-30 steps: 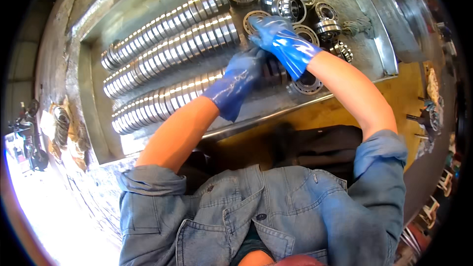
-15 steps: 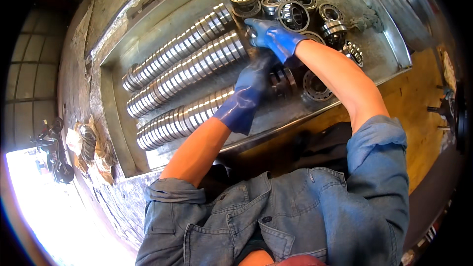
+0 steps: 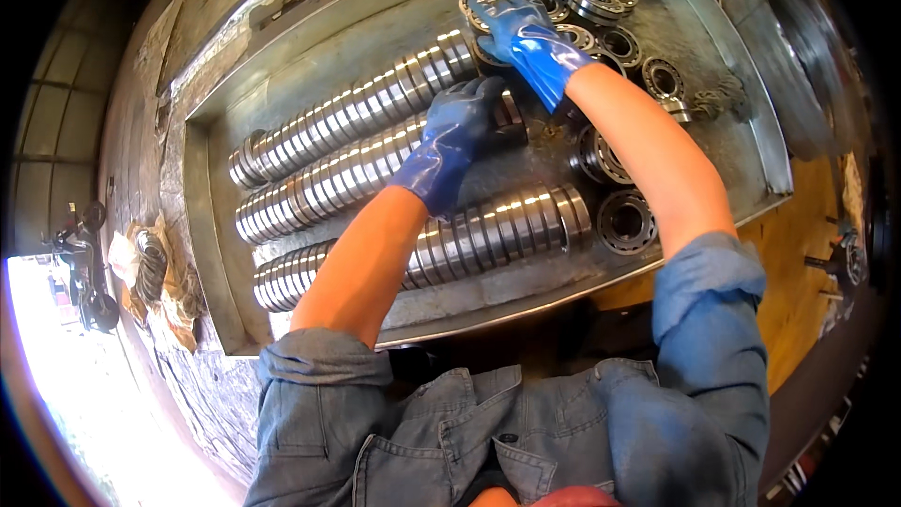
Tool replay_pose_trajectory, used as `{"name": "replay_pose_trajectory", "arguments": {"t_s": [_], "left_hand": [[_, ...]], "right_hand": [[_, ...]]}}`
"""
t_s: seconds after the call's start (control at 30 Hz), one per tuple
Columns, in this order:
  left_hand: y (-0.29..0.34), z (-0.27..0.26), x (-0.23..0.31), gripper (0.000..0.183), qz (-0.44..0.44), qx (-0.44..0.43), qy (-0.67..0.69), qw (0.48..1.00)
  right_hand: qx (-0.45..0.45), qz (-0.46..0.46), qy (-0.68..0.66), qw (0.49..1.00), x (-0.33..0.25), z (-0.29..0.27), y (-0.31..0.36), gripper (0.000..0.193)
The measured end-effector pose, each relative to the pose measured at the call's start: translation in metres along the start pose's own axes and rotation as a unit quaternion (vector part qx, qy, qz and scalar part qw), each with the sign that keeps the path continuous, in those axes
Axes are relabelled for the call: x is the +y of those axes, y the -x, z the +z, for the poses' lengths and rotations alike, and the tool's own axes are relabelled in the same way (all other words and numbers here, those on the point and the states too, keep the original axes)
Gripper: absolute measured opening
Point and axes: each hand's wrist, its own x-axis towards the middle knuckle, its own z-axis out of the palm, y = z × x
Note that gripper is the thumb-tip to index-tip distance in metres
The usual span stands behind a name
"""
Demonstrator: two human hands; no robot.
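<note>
Blue gloves cover both my hands. My left hand (image 3: 454, 122) is curled over the right end of the middle row of bearings (image 3: 343, 164), and its palm hides part of that row. Farther off, my right hand (image 3: 518, 26) grips a roller bearing (image 3: 477, 2) at the near edge of the loose ones, thumb toward me and fingers over its top. A far row of bearings (image 3: 352, 113) stands on edge beyond my left hand. Another such row (image 3: 469, 244) lies closest to me, partly behind my left forearm.
A shallow metal tray (image 3: 211, 216) holds all the bearings. Loose bearings (image 3: 601, 2) lie in its right part, one (image 3: 627, 222) near the front rim. A grey cloth-like scrap (image 3: 715, 103) lies at the right. Outside the tray, a paper-wrapped part (image 3: 150, 268) rests on the left.
My right hand has moved farther away onto a bearing among the loose ones. My left hand has shifted from the near row's end to the middle row. The view has shifted a little.
</note>
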Motion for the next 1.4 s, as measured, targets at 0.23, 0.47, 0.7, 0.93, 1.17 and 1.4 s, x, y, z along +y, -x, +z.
{"name": "replay_pose_trajectory", "arguments": {"t_s": [0.23,0.47,0.7,0.93,1.17,1.4], "left_hand": [[0.002,0.004,0.001,0.072,0.022,0.004,-0.019,1.000],[0.002,0.021,-0.020,0.071,0.004,0.069,-0.001,0.998],[-0.003,-0.006,0.012,0.077,-0.044,-0.028,-0.020,0.998],[-0.010,0.007,0.002,0.043,-0.072,-0.057,0.023,0.996],[-0.001,0.011,-0.008,0.073,0.027,0.018,-0.024,0.999],[-0.002,0.006,0.004,0.045,0.006,0.001,-0.022,1.000]], "right_hand": [[-0.196,0.042,-0.004,0.980,0.015,0.024,-0.034,0.064],[-0.104,0.127,-0.286,0.944,0.038,0.014,-0.024,0.075],[-0.236,0.014,-0.599,0.765,0.075,-0.014,0.059,0.055],[-0.246,0.107,-0.445,0.854,0.026,-0.034,0.102,0.053],[-0.201,-0.025,-0.039,0.978,0.001,-0.024,0.001,0.067],[-0.307,-0.124,0.109,0.937,-0.003,0.044,-0.024,0.049]]}}
